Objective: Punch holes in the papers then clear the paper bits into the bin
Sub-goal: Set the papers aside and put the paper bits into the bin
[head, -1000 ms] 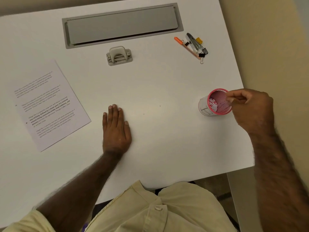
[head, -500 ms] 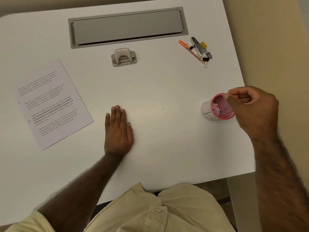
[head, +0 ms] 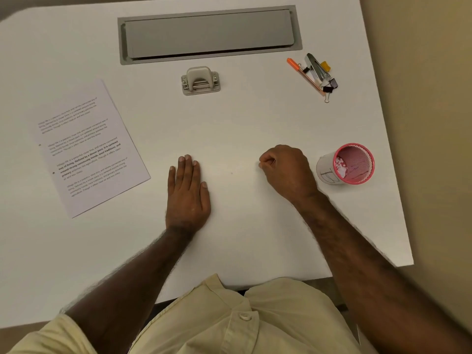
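Late stages here, by the look of it. The hole punch point(head: 200, 80) sits idle, well beyond the left hand point(head: 187, 191) toward the far side of the surface point(head: 255, 118), and nobody is touching it. The papers point(head: 89, 146) lie printed side up, well off to the outer side of the left hand, and small dark marks show along their outer edge — punched holes, most likely, though they are too small to be sure of.

So the punching looks done, and we are in the clean-up. The left hand is flat on the surface, palm down, fingers point(head: 189, 164) released and held together, gripping nothing. The right hand point(head: 287, 172) is low over the surface, beside the left hand on its other side, fingers curled into a pinch at the tips. Whether a bit is caught in that pinch, I cannot tell; it is hidden.

The bin point(head: 351, 163), a pink mesh cup with a paper label, stands beyond the right hand, farthest from the left hand, and pale paper bits point(head: 340, 164) already sit inside it.

What is left? Very little, I'd judge — a tiny speck point(head: 232, 172) lies between the two hands, and perhaps a stray bit or two against the white top.
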